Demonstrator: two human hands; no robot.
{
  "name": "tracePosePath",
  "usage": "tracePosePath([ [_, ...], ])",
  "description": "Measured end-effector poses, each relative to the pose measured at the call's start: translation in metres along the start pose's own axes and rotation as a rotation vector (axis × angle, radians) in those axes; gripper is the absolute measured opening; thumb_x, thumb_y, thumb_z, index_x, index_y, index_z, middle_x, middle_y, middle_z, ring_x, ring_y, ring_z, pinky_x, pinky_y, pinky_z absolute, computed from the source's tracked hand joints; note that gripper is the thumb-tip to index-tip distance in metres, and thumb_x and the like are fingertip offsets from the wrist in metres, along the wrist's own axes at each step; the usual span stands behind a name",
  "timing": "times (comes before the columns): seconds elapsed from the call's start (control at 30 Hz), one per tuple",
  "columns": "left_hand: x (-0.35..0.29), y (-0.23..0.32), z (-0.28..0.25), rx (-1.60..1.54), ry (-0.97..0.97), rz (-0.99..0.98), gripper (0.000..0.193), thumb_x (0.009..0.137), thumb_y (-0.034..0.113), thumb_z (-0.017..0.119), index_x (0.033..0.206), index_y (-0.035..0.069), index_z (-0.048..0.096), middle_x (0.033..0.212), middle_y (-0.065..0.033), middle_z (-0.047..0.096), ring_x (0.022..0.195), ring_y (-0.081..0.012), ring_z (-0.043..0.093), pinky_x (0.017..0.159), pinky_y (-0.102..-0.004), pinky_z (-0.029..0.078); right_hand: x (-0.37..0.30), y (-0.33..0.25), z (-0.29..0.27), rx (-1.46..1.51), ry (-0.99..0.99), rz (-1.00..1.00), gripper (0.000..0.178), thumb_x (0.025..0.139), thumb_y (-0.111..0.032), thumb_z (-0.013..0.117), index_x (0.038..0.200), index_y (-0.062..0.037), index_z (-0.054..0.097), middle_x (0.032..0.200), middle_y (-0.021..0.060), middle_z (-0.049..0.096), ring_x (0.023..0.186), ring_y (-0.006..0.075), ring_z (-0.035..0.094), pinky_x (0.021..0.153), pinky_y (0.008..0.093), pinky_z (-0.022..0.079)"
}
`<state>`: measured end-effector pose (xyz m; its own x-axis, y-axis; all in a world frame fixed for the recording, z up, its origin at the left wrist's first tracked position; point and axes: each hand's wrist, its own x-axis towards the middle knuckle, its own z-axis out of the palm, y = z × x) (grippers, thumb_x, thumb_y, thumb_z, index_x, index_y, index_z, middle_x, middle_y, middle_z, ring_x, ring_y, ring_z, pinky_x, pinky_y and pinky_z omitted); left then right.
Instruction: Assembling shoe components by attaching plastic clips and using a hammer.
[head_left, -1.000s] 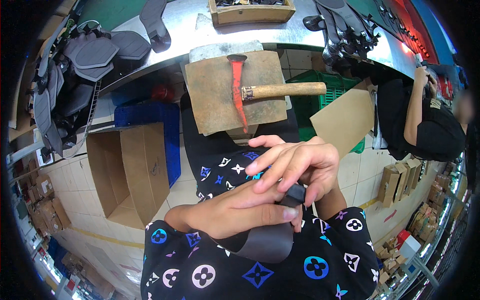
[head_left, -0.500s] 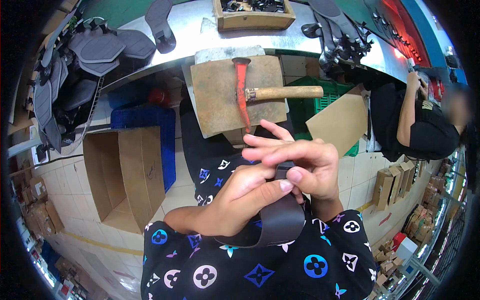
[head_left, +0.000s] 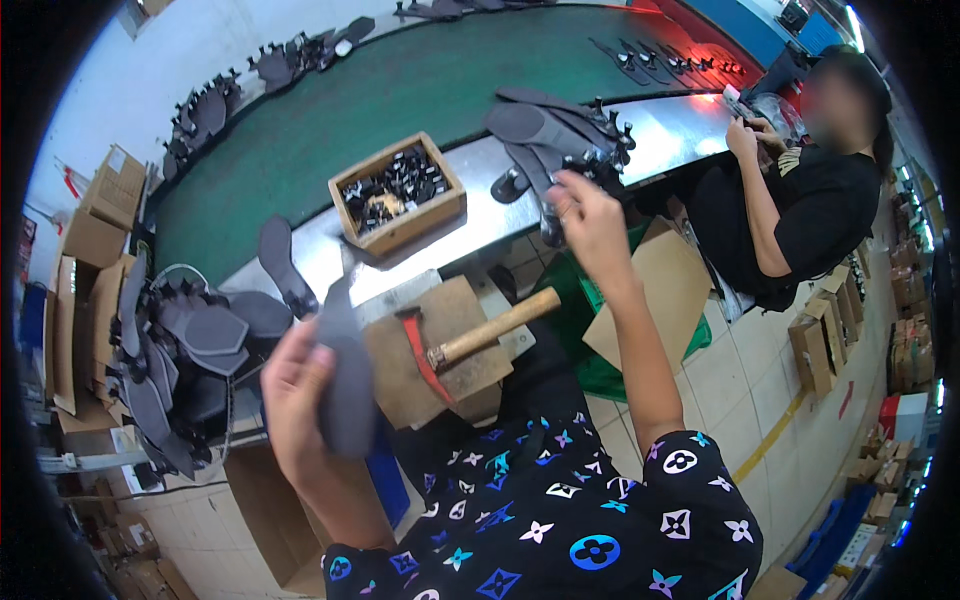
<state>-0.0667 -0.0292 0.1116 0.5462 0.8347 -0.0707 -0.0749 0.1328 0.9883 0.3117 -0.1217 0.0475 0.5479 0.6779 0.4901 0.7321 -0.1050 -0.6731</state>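
Observation:
My left hand (head_left: 295, 395) is closed around a dark grey shoe sole (head_left: 348, 385), held upright and slightly blurred over the lap. My right hand (head_left: 595, 225) reaches over the bench edge, fingers curled beside a pile of dark soles with heels (head_left: 535, 125). A dark piece hangs just below those fingers; whether they grip it is unclear. Between my arms, a hammer (head_left: 490, 330) with a red head and wooden handle lies on a worn brown board (head_left: 390, 345). A wooden box (head_left: 410, 235) of small black parts stands on the metal bench ahead.
More soles (head_left: 215, 335) are heaped at left, with one sole (head_left: 283, 260) on the bench edge. A green belt (head_left: 390, 90) runs behind, with soles along its far side. An open carton (head_left: 265, 510) stands lower left. A co-worker (head_left: 820, 200) sits at right near a cardboard sheet (head_left: 655, 300).
My hands were together on a curved dark piece over the lap; they have parted. The left has moved left with a sole, the right forward to the pile. The view has shifted.

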Motion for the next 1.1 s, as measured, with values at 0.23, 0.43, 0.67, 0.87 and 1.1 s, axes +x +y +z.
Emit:
tracePosePath([
  [0.23,0.051,-0.018,-0.044,1.247,0.659,0.480,0.055,0.096,0.019,0.064,0.141,-0.006,0.045,0.147,-0.0236,0.043,0.136,-0.0376,0.044,0.112,-0.0427,0.035,0.091,0.103,-0.008,-0.276,0.074,-0.187,0.024,0.090,-0.018,0.071,0.099,0.0037,0.065,0.097,0.0199,0.062,0.088,0.0402,0.062,0.076,0.0447,0.049],
  [0.43,0.043,0.011,0.048,1.281,0.406,0.667,0.077,0.082,0.014,0.076,0.149,0.004,0.038,0.156,-0.0187,0.034,0.149,-0.0390,0.022,0.121,-0.0508,0.019,0.082,-0.053,-0.027,-0.247,0.034,-0.479,0.017,0.089,-0.010,0.068,0.096,0.0041,0.061,0.099,0.0166,0.061,0.086,0.0336,0.062,0.076,0.0401,0.052],
  [0.67,0.021,0.041,0.064,1.000,-0.066,0.394,0.072,0.080,0.021,0.082,0.138,0.004,0.044,0.120,-0.0189,0.065,0.107,-0.0302,0.065,0.095,-0.0399,0.047,0.016,-0.171,-0.032,-0.015,-0.344,-1.116,0.049,0.079,-0.011,0.070,0.126,-0.0003,0.059,0.134,0.0106,0.055,0.115,0.0265,0.057,0.096,0.0382,0.049],
  [0.87,-0.018,-0.037,0.049,-0.080,0.139,0.146,0.051,0.100,0.011,0.061,0.139,-0.006,0.034,0.135,-0.0183,0.054,0.122,-0.0192,0.054,0.102,-0.0287,0.043,-0.110,-0.045,0.047,-0.264,-0.610,-0.594,0.097,0.072,-0.048,0.080,0.147,-0.0095,0.033,0.143,0.0231,0.034,0.118,0.0455,0.053,0.094,0.0490,0.050],
  [1.1,0.007,-0.100,0.076,1.025,0.257,-0.022,0.069,0.094,0.030,0.068,0.144,-0.005,0.034,0.137,-0.0248,0.047,0.133,-0.0381,0.040,0.109,-0.0471,0.033,-0.210,0.054,-0.031,-0.257,-0.383,0.157,0.023,0.080,-0.015,0.075,0.075,-0.0032,0.057,0.062,0.0183,0.057,0.061,0.0390,0.061,0.054,0.0474,0.046],
])
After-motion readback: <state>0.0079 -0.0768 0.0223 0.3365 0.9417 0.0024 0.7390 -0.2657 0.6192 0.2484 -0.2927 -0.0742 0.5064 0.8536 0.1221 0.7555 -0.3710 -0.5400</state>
